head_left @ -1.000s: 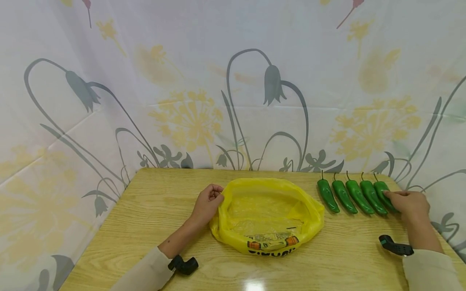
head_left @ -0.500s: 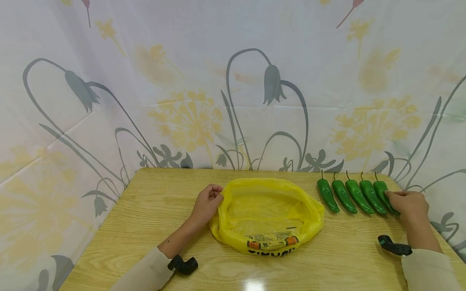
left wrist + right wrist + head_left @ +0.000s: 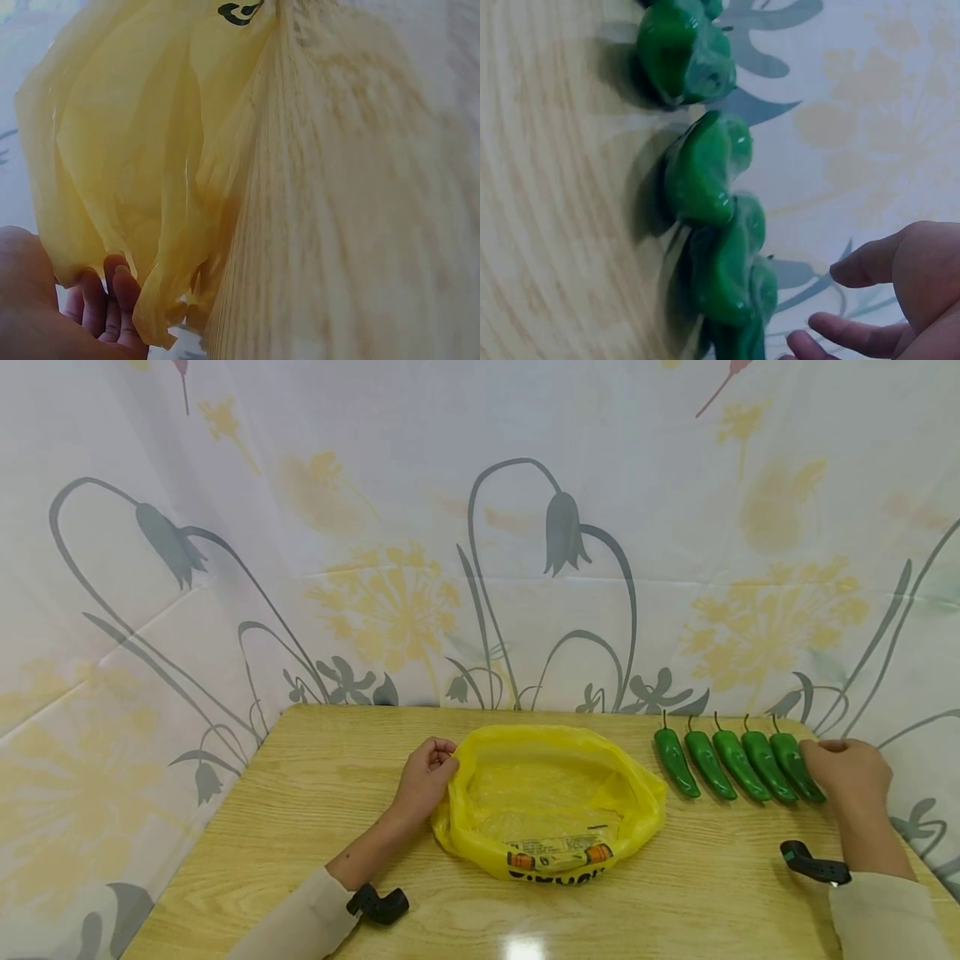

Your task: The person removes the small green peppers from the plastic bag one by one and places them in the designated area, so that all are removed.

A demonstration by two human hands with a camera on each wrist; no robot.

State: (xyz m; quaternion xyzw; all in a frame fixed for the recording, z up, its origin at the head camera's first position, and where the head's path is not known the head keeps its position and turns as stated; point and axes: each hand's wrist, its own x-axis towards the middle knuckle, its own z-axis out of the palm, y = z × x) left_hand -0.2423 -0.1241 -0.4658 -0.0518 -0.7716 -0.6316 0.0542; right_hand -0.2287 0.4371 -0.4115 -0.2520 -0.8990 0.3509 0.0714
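A yellow plastic bag [image 3: 551, 739] with black and orange print stands with its mouth spread wide on the table. My left hand [image 3: 422, 783] pinches the left side of its rim; in the left wrist view, curled fingers [image 3: 124, 289] hold the thin plastic. Several green chili peppers [image 3: 741, 766] lie side by side in a row to the right of the bag, stems toward the back. Just right of the end pepper [image 3: 791, 760] is my right hand [image 3: 853, 781]. The right wrist view shows its thumb [image 3: 870, 261] and fingers spread apart, nothing between them, clear of the peppers [image 3: 701, 176].
Beneath everything is a light wood-grain table [image 3: 330, 793]. A white cloth with printed flowers [image 3: 375, 527] hangs directly behind the table's back edge. Black camera mounts [image 3: 378, 906] are strapped to both wrists, over beige sleeves [image 3: 888, 914].
My right hand was touching the end pepper; it has let go and shifted slightly to the right. That pepper lies nearly where it was. My left hand keeps its hold on the bag.
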